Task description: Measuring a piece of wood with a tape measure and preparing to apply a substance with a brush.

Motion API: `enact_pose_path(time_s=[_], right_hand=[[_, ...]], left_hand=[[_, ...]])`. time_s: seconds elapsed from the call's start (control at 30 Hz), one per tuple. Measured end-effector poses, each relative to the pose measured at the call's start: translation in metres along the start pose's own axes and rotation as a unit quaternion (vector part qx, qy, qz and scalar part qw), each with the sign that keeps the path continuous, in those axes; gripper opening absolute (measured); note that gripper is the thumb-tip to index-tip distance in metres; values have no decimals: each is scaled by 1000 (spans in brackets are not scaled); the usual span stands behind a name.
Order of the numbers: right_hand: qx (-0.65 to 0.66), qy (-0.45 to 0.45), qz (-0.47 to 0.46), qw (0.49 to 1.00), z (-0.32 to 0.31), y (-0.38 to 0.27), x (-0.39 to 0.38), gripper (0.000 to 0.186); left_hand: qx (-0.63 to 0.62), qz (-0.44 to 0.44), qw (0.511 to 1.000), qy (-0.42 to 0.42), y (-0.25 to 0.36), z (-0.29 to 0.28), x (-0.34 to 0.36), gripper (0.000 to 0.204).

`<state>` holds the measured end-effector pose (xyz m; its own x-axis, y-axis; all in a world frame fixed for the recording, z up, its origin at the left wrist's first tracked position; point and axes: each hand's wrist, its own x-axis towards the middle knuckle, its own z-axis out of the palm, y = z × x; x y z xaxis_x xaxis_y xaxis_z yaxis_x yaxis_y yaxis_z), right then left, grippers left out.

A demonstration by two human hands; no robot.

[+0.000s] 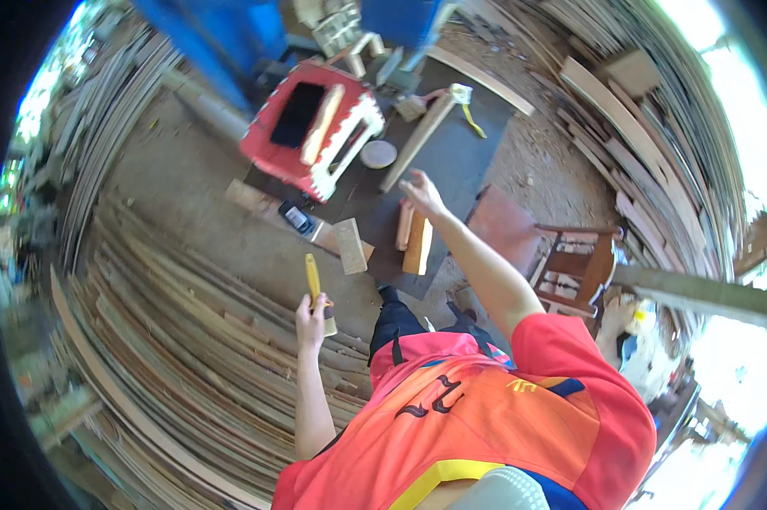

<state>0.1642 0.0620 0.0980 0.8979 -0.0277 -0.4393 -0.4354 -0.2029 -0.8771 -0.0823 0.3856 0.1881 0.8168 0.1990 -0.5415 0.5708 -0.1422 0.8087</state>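
My left hand (pixel 313 320) is closed around a yellow-handled paintbrush (pixel 314 276), its handle pointing up and its bristles hanging below the fingers. My right hand (pixel 423 195) reaches out over the dark board with fingers apart, nothing visible in them. Just beyond its fingertips is the near end of a long wooden strip (pixel 421 140); whether they touch, I cannot make out. Below that hand stands a wooden block (pixel 417 244) with a reddish wooden piece (pixel 404 223) against its left side.
A red and white folding stool (pixel 292 85) carries a dark flat panel and a wooden piece. Near it are a round pale disc (pixel 378 154), a dark phone-like object (pixel 297 218) and a wood offcut (pixel 350 246). Stacked planks (pixel 222 340) lie at left; a wooden chair-like frame (pixel 580 268) stands right.
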Motion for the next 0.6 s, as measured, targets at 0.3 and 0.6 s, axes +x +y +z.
enact_pose_path(time_s=[0.3, 0.6], right_hand=[[87, 170, 91, 977, -166, 104, -282, 41], [26, 676, -169, 717, -321, 46, -771, 24]], left_hand=[[228, 215, 893, -323, 113, 156, 65, 35], [311, 247, 719, -570, 109, 359, -106, 27]])
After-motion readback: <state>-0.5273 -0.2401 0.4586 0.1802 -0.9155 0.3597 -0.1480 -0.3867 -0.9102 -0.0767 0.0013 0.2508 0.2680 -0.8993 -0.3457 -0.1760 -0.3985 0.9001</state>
